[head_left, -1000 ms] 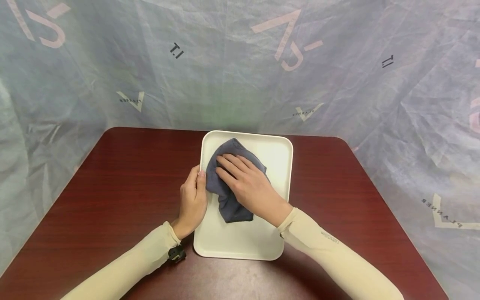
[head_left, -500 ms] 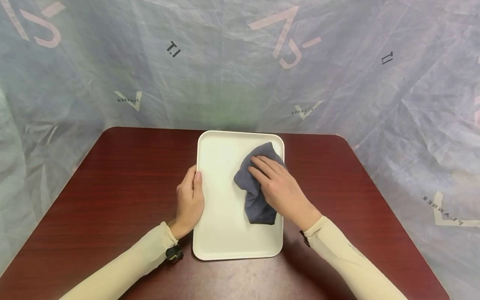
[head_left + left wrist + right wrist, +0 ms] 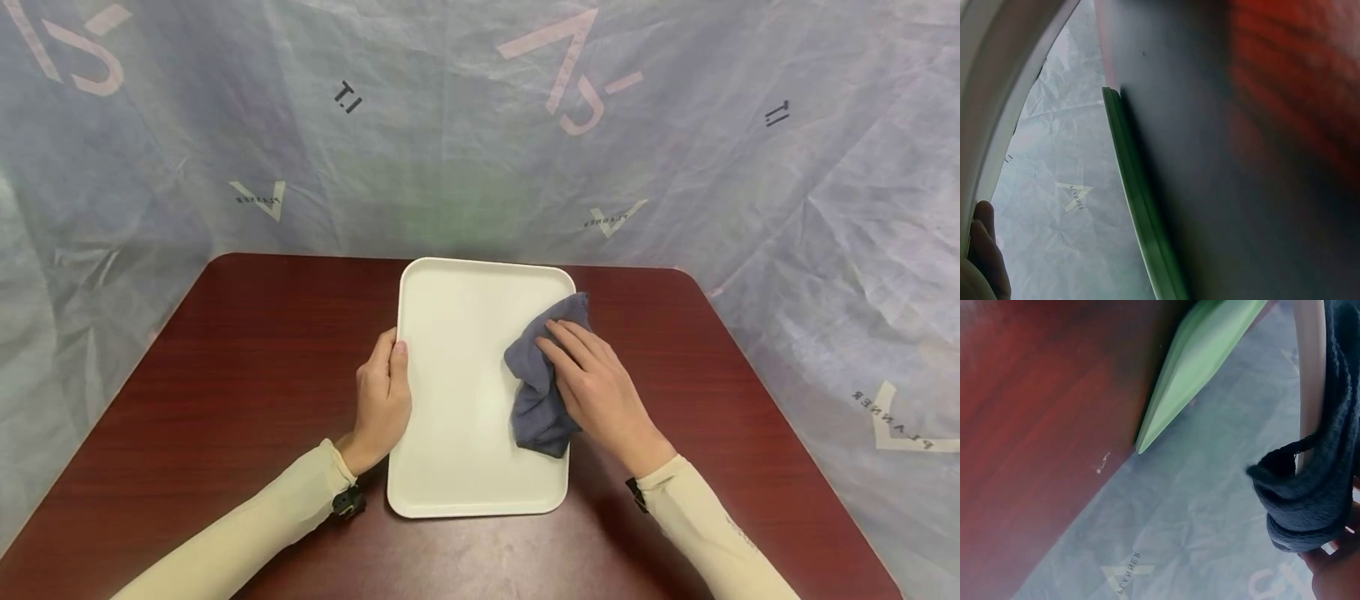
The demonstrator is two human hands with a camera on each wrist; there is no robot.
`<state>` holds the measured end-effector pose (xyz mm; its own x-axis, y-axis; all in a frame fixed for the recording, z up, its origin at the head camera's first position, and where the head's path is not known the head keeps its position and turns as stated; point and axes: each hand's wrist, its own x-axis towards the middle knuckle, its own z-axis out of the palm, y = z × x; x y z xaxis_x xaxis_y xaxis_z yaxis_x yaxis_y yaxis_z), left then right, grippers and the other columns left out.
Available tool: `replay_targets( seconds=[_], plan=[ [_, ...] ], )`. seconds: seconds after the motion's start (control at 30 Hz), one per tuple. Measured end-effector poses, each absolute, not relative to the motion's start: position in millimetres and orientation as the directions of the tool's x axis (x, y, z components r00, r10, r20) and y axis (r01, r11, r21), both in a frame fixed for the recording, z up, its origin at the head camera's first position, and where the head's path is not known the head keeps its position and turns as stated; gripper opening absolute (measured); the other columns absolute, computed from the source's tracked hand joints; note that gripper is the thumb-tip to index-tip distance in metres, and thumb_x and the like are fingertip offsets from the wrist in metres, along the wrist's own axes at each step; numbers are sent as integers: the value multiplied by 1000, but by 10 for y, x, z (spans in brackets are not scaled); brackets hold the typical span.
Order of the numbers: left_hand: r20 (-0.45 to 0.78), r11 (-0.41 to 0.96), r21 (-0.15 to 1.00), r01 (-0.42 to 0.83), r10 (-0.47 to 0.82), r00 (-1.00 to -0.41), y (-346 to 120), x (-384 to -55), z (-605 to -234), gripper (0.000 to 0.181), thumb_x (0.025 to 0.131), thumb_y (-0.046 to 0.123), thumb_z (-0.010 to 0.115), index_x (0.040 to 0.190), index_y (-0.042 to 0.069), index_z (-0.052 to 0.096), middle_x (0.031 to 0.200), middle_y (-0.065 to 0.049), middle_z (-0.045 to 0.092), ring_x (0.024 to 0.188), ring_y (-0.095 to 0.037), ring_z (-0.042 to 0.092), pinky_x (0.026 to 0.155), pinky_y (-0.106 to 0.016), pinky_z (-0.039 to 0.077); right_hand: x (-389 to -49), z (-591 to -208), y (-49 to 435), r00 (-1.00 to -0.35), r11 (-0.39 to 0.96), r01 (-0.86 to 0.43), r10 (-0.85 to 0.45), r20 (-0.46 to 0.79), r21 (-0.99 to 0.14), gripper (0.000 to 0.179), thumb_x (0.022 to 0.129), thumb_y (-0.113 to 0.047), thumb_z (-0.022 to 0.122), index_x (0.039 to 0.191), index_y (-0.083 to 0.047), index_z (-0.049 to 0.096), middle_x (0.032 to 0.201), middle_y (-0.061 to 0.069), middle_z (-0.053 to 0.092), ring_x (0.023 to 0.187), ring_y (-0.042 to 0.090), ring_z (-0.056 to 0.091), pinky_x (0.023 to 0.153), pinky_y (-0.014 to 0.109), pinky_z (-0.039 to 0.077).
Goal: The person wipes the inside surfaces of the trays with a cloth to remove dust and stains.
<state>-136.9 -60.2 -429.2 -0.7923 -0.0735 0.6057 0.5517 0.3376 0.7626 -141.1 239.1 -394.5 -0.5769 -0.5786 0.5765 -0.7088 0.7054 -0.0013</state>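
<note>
A white rectangular tray (image 3: 465, 400) is held over the table in the head view. My left hand (image 3: 382, 408) grips its left rim, thumb on top; in the left wrist view the fingers (image 3: 988, 250) curl round the edge. At the opposite rim, my right hand (image 3: 603, 392) holds a crumpled dark blue-grey cloth (image 3: 536, 375), its thumb hidden from the head camera. In the right wrist view the cloth (image 3: 1310, 500) folds over the edge of the tray (image 3: 1310, 381), with fingers (image 3: 1335, 569) against it.
A green, flat, rimmed object (image 3: 1204, 362) shows below the white tray in both wrist views, hidden from the head view. The dark red wooden table (image 3: 262, 333) has rounded far corners. A grey printed sheet (image 3: 450, 150) hangs behind and around it.
My right hand has moved the cloth from the tray's left and middle across to the right rim, where it now overhangs. My left hand keeps its grip on the left rim.
</note>
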Motion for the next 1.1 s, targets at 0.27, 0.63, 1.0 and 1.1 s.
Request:
replay_targets(
  seconds=[0.27, 0.63, 1.0, 1.1],
  plan=[
    [645, 360, 730, 581, -79, -760, -610, -1332, -4266, 28, 106, 2, 40, 128, -4, 57, 105, -20, 69, 80, -22, 66, 68, -22, 49, -1335, -3974, 2349, -529, 689, -725, -578, 621, 23, 40, 93, 3, 56, 132, -2, 61, 143, 19, 52, 132, 36, 47, 106, 50, 38],
    [657, 336, 726, 601, -78, -750, -615, -1331, -4287, 31, 107, 4, 40, 132, 0, 57, 112, -17, 69, 88, -20, 64, 75, -23, 49, -1373, -3864, 2087, -493, 652, -756, -625, 606, 58, 39, 90, 6, 60, 128, 0, 64, 143, 19, 52, 136, 34, 44, 113, 44, 34],
    [644, 319, 742, 589, -98, -758, -637, -1291, -4281, 32, 106, 0, 41, 133, 2, 58, 114, -16, 70, 97, -23, 68, 80, -20, 51, -1492, -3739, 1538, -425, 576, -809, -709, 563, 115, 35, 93, 1, 62, 127, -4, 66, 144, 14, 53, 138, 27, 44, 116, 35, 29],
    [652, 320, 735, 598, -93, -752, -640, -1292, -4276, 33, 106, 0, 41, 134, 2, 58, 119, -16, 68, 103, -23, 66, 85, -20, 49, -1508, -3702, 1423, -389, 551, -825, -715, 581, 125, 32, 93, 1, 62, 124, -4, 67, 143, 13, 55, 137, 26, 45, 116, 35, 30]
  ],
)
